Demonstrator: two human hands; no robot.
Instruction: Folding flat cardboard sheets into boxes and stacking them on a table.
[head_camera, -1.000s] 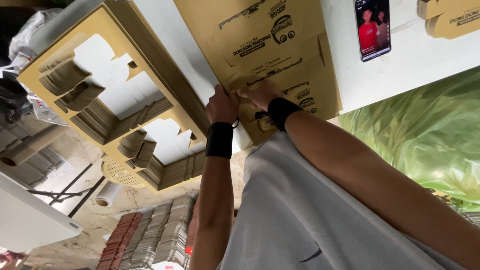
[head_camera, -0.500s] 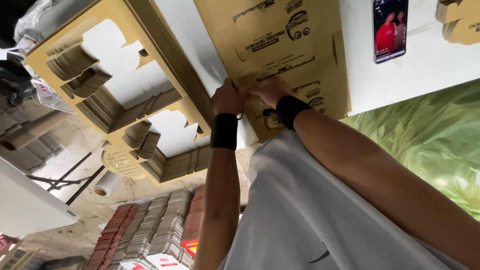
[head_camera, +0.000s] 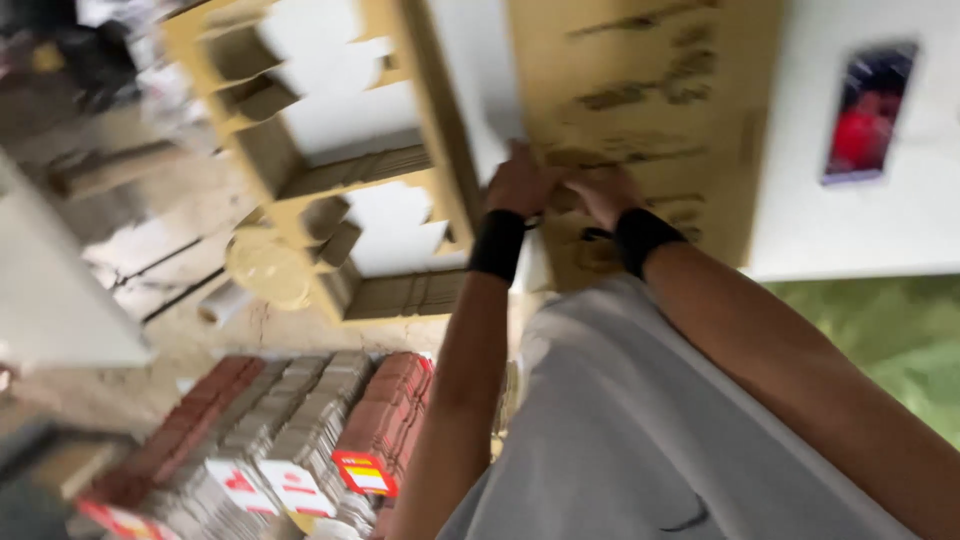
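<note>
White table (head_camera: 900, 230) fills the upper right, a phone (head_camera: 865, 112) lying on it | stacked flat cartons (head_camera: 300, 440) on the floor, lower left | left hand (head_camera: 520, 185) and right hand (head_camera: 603, 193) press a printed cardboard sheet (head_camera: 640, 110) at upper centre, fingers blurred, spread or curled cannot tell | die-cut cardboard frame (head_camera: 340, 170) upper left | view has swung since half a second ago, blurrier; hands stay put.

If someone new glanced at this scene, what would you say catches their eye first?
Both hands, the left hand and right hand, each above a black wristband, press on a flat brown cardboard sheet at centre top. Left of it lies a die-cut cardboard frame, and a phone with a red image glows at upper right.
</note>
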